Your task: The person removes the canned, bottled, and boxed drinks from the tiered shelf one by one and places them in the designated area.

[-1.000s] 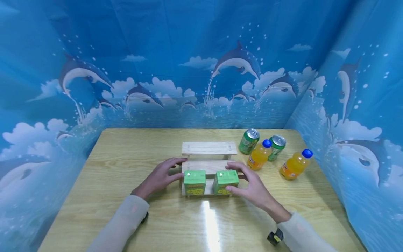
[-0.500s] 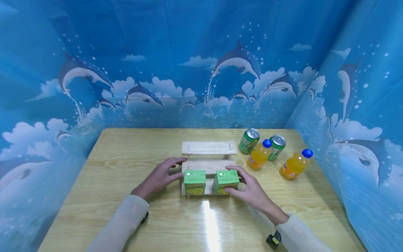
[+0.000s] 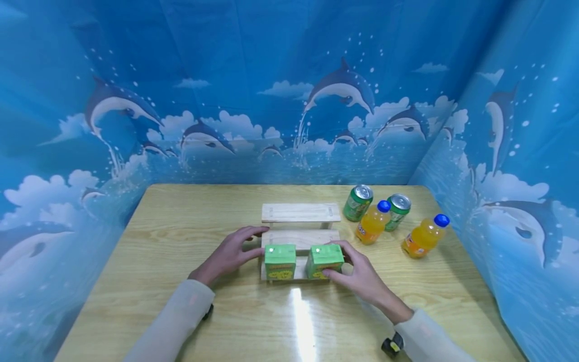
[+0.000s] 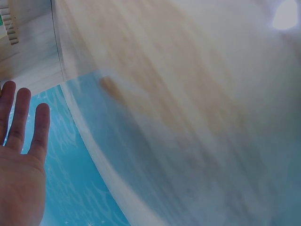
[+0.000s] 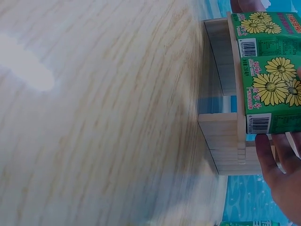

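Observation:
Two green drink cartons with yellow flowers stand upright on the lowest step of a pale wooden step rack (image 3: pixel 300 213). My right hand (image 3: pixel 365 279) grips the right carton (image 3: pixel 325 257), thumb on its front and fingers at its right and back. In the right wrist view that carton (image 5: pixel 273 94) rests on the wooden slat with its barcode showing. My left hand (image 3: pixel 230 253) is at the rack's left end, its thumb tip by the left carton (image 3: pixel 280 261). The left wrist view shows the left hand's straight fingers (image 4: pixel 41 122) and no carton in them.
Right of the rack stand two green cans, one near the rack (image 3: pixel 358 203) and one behind (image 3: pixel 398 211). Two orange drink bottles with blue caps, one nearer (image 3: pixel 373 222) and one farther right (image 3: pixel 425 236), stand there too. A dolphin-print curtain (image 3: pixel 271 100) borders the table (image 3: pixel 190 211).
The fingers of my right hand have settled closer around the right carton, its wrist shifting slightly left. My left hand and the cartons look the same.

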A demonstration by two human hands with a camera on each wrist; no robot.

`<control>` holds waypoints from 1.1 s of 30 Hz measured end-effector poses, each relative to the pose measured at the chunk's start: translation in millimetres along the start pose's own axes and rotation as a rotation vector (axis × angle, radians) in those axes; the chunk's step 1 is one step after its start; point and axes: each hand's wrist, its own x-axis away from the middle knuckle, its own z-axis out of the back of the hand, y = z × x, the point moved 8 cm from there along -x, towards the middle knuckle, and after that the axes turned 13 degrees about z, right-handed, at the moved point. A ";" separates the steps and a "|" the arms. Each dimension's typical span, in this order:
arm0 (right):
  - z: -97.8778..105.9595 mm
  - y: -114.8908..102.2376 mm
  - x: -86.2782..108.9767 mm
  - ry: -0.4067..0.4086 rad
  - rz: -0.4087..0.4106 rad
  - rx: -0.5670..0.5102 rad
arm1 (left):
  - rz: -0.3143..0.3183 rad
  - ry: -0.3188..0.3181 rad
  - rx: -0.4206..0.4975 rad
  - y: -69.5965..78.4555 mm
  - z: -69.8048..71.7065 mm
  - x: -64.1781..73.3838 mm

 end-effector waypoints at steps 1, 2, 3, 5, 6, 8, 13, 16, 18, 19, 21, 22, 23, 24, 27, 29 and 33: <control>-0.1 0.1 -0.1 0.001 -0.004 -0.001 | -0.001 0.001 0.000 0.0 0.3 0.2; 0.0 -0.1 -0.2 0.001 -0.006 -0.002 | -0.003 0.002 -0.001 0.1 0.5 0.4; 0.1 -0.4 -0.4 0.002 -0.008 -0.004 | -0.004 0.003 0.000 0.1 0.7 0.6; 0.6 -0.8 0.1 0.001 -0.009 -0.004 | -0.003 0.004 0.001 0.3 0.6 0.6; 1.0 -1.0 0.4 0.001 -0.011 -0.003 | -0.002 0.005 0.001 0.4 0.5 0.6; 2.0 -1.6 1.0 -0.001 -0.015 -0.005 | 0.001 0.006 0.000 0.5 0.4 0.5; 7.2 -1.6 3.7 0.006 -0.028 0.004 | 0.005 0.003 -0.005 0.4 -0.1 0.0; 12.2 -1.6 5.2 0.019 -0.018 0.011 | 0.008 0.003 -0.006 -0.4 -0.3 -0.1; 15.7 -2.1 6.3 0.028 -0.008 0.015 | 0.010 0.003 -0.007 -1.0 -0.5 -0.2; 17.5 -2.4 6.9 0.031 -0.003 0.016 | 0.011 0.003 -0.008 -1.3 -0.5 -0.3; 21.3 -2.9 8.4 0.039 0.000 0.017 | 0.009 0.004 -0.011 -1.6 -0.8 -0.5; 23.4 -3.0 9.3 0.043 -0.002 0.023 | 0.007 0.005 -0.010 -1.5 -0.7 -0.5; 25.6 -3.3 10.3 0.049 -0.006 0.030 | 0.005 0.006 -0.008 -1.4 -0.7 -0.5; 27.9 -3.2 11.4 0.054 -0.011 0.035 | 0.002 0.008 -0.007 -1.3 -0.6 -0.4; 34.9 -3.2 14.6 0.072 -0.028 0.053 | -0.004 0.010 0.002 -0.6 -0.3 -0.1; 39.3 -3.3 16.4 0.084 -0.034 0.061 | -0.005 0.009 0.005 -0.4 -0.2 0.0; 47.4 -2.8 19.7 0.102 -0.043 0.072 | 0.000 0.009 -0.001 -0.8 -0.3 -0.2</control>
